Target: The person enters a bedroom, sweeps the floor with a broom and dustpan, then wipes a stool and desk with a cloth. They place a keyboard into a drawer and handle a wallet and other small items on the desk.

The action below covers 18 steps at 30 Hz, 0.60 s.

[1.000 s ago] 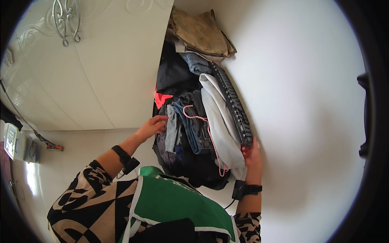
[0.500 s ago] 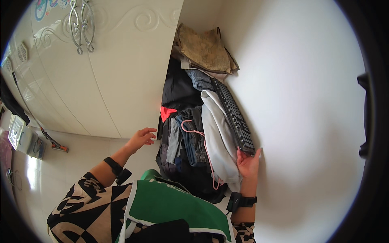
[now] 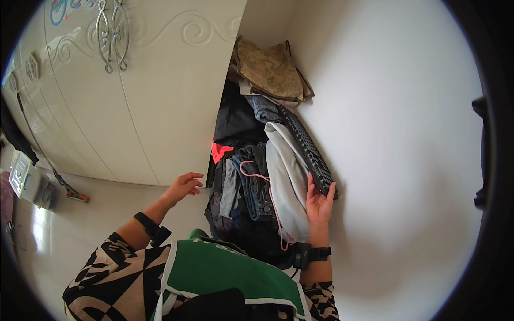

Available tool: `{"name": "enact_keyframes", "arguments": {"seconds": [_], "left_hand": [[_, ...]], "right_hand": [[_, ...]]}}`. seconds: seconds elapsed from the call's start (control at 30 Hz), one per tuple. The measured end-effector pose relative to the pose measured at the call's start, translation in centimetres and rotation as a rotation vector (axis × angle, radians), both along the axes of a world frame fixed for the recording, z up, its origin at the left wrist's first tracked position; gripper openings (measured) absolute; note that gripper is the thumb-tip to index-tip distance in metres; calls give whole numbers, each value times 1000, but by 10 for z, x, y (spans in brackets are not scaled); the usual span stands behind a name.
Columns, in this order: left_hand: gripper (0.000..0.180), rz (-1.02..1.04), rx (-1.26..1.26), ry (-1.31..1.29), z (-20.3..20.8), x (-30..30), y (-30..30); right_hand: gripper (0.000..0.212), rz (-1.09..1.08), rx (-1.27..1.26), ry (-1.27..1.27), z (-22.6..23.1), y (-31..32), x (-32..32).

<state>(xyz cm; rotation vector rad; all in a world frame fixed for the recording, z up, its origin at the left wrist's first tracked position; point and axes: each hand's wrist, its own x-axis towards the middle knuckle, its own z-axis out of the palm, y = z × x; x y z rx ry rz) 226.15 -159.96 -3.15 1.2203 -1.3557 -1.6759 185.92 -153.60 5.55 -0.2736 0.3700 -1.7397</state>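
Observation:
A black keyboard (image 3: 306, 143) lies slanted along the white wall, beside a pale grey folded garment (image 3: 285, 171). My right hand (image 3: 319, 206) is at the keyboard's near end, fingers stretched out and thumb apart, touching or nearly touching it. The hand covers part of that end. To the left, my left hand (image 3: 184, 188) hovers open with bent fingers, holding nothing, close to the corner of the cream cabinet. Between the hands are folded dark and grey clothes (image 3: 243, 184) in a black bag (image 3: 241, 227). A pink hanger (image 3: 272, 195) lies over them.
A tan patterned bag (image 3: 270, 67) sits at the far end of the gap, near folded blue-grey cloth (image 3: 264, 108). The glossy cabinet (image 3: 166, 96) bounds the left side, the white wall (image 3: 396, 160) the right. A clear storage box (image 3: 32, 182) and a stick vacuum (image 3: 69, 190) stand far left.
My right hand has shifted slightly left and up, its fingers now spread in front of the keyboard's near end. The keyboard has tilted a little toward the wall. My left hand has barely moved.

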Motion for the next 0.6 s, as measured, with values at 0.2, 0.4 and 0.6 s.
{"name": "enact_keyframes", "arguments": {"seconds": [0.2, 0.4, 0.6], "left_hand": [[35, -38, -31, 46, 8, -2, -4], [35, -114, -60, 104, 31, -10, -7], [47, -392, -55, 292, 70, -36, -12]], "right_hand": [[59, -57, -38, 86, 4, 0, 0], [50, -151, 34, 426, 19, 32, 23], [63, -129, 17, 665, 52, 130, 34]]}}
